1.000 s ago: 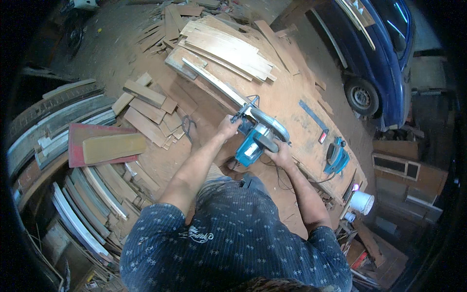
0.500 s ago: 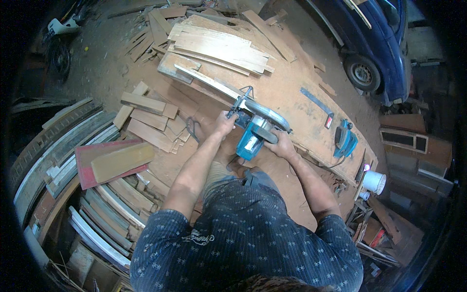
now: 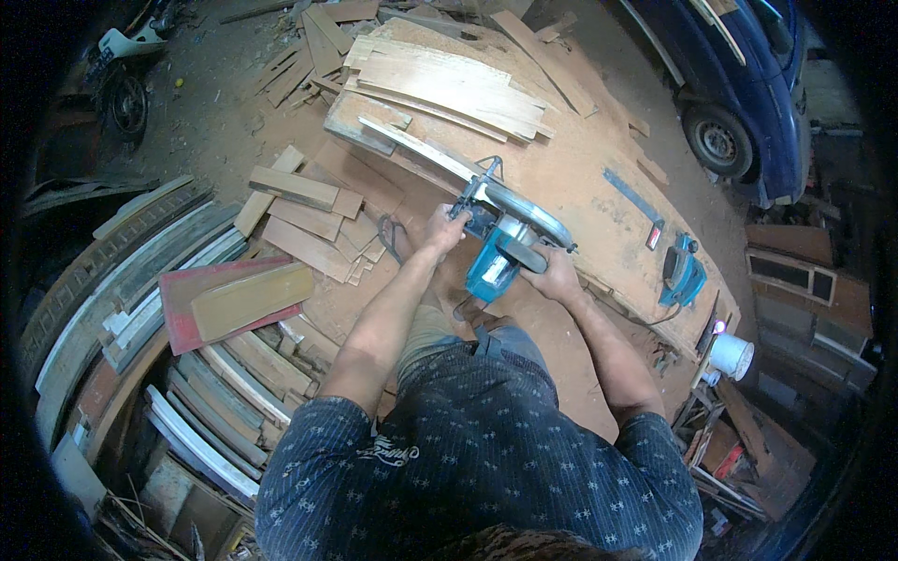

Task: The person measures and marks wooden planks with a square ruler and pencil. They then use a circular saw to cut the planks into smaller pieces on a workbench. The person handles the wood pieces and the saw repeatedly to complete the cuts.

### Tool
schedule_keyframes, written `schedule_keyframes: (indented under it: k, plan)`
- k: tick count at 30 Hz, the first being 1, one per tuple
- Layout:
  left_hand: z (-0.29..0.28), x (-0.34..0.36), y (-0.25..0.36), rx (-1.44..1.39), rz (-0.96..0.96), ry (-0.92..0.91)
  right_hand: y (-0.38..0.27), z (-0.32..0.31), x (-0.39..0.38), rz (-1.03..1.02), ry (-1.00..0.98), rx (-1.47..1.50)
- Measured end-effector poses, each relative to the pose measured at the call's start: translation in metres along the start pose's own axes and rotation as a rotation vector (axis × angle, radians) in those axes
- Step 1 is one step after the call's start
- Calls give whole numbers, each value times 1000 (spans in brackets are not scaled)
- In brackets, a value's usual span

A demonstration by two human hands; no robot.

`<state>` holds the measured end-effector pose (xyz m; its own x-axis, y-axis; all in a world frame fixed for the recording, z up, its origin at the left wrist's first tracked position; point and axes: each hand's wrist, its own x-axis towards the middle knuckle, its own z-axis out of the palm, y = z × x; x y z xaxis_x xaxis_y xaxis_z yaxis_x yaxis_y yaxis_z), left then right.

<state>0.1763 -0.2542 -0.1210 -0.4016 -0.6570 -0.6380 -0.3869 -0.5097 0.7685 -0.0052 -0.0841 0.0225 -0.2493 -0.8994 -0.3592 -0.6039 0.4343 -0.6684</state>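
A teal circular saw (image 3: 494, 266) with a silver guard rests over a long narrow board (image 3: 421, 147) along the near edge of the wooden worktable (image 3: 585, 150). My left hand (image 3: 447, 230) is closed around the saw's front black grip. Farther right, my right hand (image 3: 557, 274) wraps around its rear handle. The blade's contact with the board is hidden beneath the saw. To the right on the table lie a try square (image 3: 631, 198) with a dark blade and a teal power planer (image 3: 683, 273).
Pale planks (image 3: 440, 84) are stacked at the table's far left. Offcut boards (image 3: 304, 224) lie on the floor at left, near a red panel (image 3: 178, 304) and piled curved lumber (image 3: 210, 411). A white bucket (image 3: 731, 357) stands right; a blue car (image 3: 758, 103) is beyond.
The whole view has shifted, moving the scene rightward in the picture. Against the table, the saw has slid slightly left along the board. Both hands keep their hold.
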Motion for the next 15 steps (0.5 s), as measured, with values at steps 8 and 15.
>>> schedule_keyframes:
  k: [8, 15]
  plan:
    - [-17, 19, -13, -9, -36, -28, -14, 6, 14, 1, -9, -13]
    - [-34, 38, -25, 70, 11, -13, -28, 12, 27, -21, 0, -49]
